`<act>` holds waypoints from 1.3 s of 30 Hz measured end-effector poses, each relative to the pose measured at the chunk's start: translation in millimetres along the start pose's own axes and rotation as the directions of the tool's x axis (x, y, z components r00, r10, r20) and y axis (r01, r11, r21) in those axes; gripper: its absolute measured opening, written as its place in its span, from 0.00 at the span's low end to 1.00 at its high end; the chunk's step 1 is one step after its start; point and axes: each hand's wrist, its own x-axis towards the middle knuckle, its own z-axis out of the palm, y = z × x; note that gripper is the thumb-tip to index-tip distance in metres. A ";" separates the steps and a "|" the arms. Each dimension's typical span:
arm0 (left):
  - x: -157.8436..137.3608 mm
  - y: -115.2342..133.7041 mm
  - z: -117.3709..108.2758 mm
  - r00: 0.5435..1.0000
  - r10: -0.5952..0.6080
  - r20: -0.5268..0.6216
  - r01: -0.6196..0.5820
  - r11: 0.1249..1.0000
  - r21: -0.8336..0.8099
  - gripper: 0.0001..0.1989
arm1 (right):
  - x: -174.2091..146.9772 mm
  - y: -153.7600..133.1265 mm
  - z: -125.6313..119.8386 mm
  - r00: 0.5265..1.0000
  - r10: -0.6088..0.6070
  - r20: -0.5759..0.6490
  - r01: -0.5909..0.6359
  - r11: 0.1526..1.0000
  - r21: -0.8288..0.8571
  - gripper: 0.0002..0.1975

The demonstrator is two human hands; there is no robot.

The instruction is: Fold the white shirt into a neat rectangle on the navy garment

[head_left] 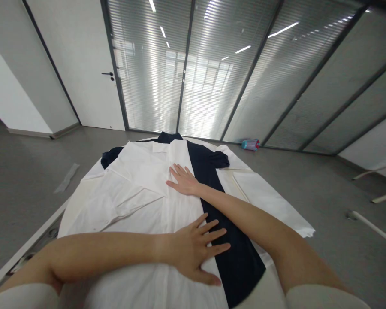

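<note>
Tabletop (83, 180) bears a white shirt (141, 193); both hands' spread fingers (212, 234) press flat upon it.

No text, label, brand, number or sign could be read anywhere in the view. The white garment (141, 189) and the dark garment (212, 171) under the hands showed no print or tag. The door (83, 64) carried no plate or number, and the glass wall (212, 64) bore no lettering. The small teal and pink thing (250, 144) on the floor was too far off and too small for any marking on it to be made out.
</note>
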 end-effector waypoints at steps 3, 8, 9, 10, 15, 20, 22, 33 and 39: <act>-1.5 8.8 0.5 0.999 0.043 -0.020 -0.042 0.998 0.035 0.43 | 33.2 8.8 -4.1 1.000 0.028 -0.004 -0.028 0.999 0.021 0.47; -4.4 11.4 -5.7 0.995 0.086 0.059 -0.096 0.976 0.195 0.38 | 95.3 30.6 -5.2 0.995 0.090 -0.047 -0.088 0.995 0.050 0.47; -3.9 10.3 -4.5 0.994 0.095 0.052 -0.104 0.968 0.229 0.35 | 106.1 34.7 -4.8 0.992 0.114 -0.057 -0.111 0.992 0.054 0.46; -2.8 8.7 -1.0 0.994 0.105 0.027 -0.109 0.959 0.262 0.31 | 116.4 38.6 -4.6 0.988 0.137 -0.066 -0.133 0.989 0.057 0.46; 5.9 -2.4 42.9 0.971 0.177 -0.162 -0.114 0.934 0.340 0.18 | 158.7 53.3 -6.4 0.973 0.211 -0.095 -0.208 0.977 0.046 0.45; 7.4 -7.3 71.4 0.988 0.149 -0.043 -0.125 0.931 0.342 0.21 | 180.7 60.1 -8.5 0.960 0.254 -0.120 -0.251 0.967 0.037 0.45; 6.1 -7.6 74.7 0.986 0.155 -0.066 -0.125 0.936 0.329 0.21 | 181.0 59.3 -9.0 0.957 0.257 -0.134 -0.256 0.966 0.029 0.43; 17.8 -10.2 0.0 0.982 0.104 -0.157 -0.086 0.990 0.115 0.15 | 106.0 22.0 -16.1 0.908 0.137 -0.395 -0.221 0.959 -0.175 0.21; 24.8 -96.2 -71.9 0.936 -0.204 -0.286 0.260 0.949 0.175 0.13 | 58.0 -9.1 12.3 0.830 0.082 -0.552 0.059 0.971 0.233 0.07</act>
